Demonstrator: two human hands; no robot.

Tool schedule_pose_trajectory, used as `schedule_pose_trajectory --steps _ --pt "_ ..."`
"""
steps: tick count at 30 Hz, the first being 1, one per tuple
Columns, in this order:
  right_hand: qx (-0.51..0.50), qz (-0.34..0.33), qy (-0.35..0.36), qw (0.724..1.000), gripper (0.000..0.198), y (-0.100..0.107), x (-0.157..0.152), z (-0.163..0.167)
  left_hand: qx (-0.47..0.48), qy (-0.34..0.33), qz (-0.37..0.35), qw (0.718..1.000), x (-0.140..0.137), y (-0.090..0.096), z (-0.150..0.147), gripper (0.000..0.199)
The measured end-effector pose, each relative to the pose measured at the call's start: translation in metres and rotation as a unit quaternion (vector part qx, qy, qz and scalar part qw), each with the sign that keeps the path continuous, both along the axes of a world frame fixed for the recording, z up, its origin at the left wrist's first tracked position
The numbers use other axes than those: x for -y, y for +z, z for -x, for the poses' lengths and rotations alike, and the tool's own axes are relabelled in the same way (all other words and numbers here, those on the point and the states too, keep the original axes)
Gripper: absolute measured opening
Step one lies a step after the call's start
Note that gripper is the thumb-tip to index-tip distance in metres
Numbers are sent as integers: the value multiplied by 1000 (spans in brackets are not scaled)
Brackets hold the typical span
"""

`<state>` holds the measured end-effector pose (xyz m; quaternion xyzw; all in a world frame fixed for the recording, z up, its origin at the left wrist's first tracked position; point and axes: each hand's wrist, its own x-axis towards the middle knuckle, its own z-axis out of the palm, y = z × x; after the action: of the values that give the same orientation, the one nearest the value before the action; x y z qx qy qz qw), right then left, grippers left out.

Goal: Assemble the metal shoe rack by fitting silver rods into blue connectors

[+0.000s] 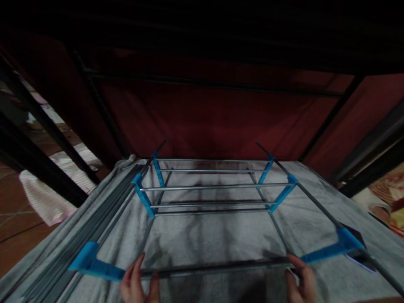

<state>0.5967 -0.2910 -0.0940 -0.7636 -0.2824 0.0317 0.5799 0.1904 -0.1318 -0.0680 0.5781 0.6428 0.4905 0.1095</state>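
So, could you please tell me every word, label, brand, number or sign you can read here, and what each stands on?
None can be read: no lettering shows on the blue brackets, the metal bar or the grey cloth.
The colourful item at the right edge is too blurred to tell.

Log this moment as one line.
left hand: holds near bar, left end | right hand: holds its right end | blue brackets: on metal rods | grey cloth: underneath

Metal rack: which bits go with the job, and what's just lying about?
Job:
- front rod, being held
- blue brackets
- loose rods alongside, probably

Seemingly just lying about:
- striped cloth on the floor
- dark flat thing, unclear what
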Motion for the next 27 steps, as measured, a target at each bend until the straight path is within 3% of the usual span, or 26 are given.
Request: schedule_pose_trajectory --steps 2,5,8,11,14,19,23,27 --pt "21 -7 94 995 36 20 -33 15 71 -16 28 997 -34 8 -23 54" --pt "49 -32 217 974 28 49 -92 38 146 63 50 986 -94 14 -45 54" --pt "91 -61 290 951 29 72 -147 53 132 111 52 984 -144 16 -50 58" --pt "119 -46 341 931 33 92 -195 58 85 138 98 982 -172 16 -41 65" --pt "141 30 385 912 39 110 -238 64 41 136 153 978 -182 15 -32 66" --pt "168 166 443 865 41 124 -309 95 -24 86 213 973 -180 12 -26 32" --pt "218 192 488 823 43 119 -355 128 -73 63 216 972 -175 9 -24 35" --pt "238 198 494 812 30 106 -382 161 -96 65 244 963 -176 4 -22 42"
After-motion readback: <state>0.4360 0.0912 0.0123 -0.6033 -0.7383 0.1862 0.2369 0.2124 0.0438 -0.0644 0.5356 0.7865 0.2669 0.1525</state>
